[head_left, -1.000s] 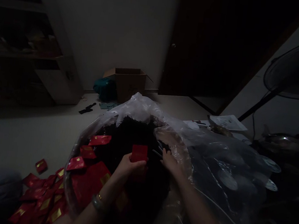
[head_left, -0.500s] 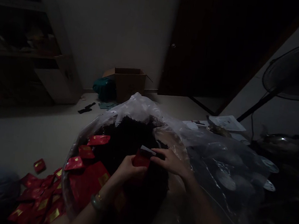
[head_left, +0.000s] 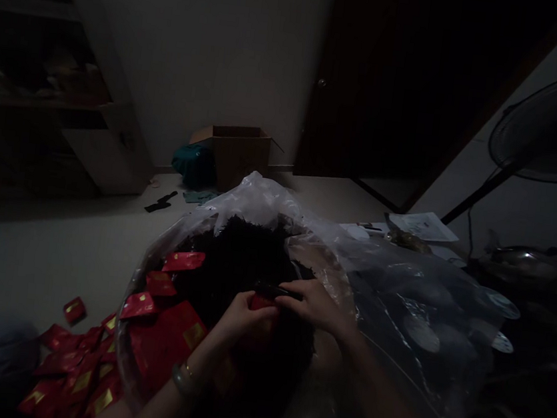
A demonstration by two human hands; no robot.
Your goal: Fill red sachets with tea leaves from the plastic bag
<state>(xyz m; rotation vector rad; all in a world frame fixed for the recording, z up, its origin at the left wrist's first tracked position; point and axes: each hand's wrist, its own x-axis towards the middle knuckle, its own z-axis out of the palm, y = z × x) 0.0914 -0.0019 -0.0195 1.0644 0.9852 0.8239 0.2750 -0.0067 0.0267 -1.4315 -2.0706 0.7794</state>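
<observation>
My left hand is closed on a small red packet over a heap of dark, dry tea-like leaves. My right hand grips a narrow black bar-shaped thing lying across the packet's top end; its exact kind is too dark to make out. The leaves fill a round container lined with a clear plastic bag. Several red packets rest along its left side, by a bigger red bag. Shadow hides the packet's lower part.
More red packets are piled on the floor at left, with one apart. An open cardboard box and a teal bag stand by the wall. Plastic sheeting spreads right, below a standing fan.
The thing in my right hand showed a pale, slanted face before; now it looks black and lies flatter across the packet's top. Both hands stay in nearly the same place.
</observation>
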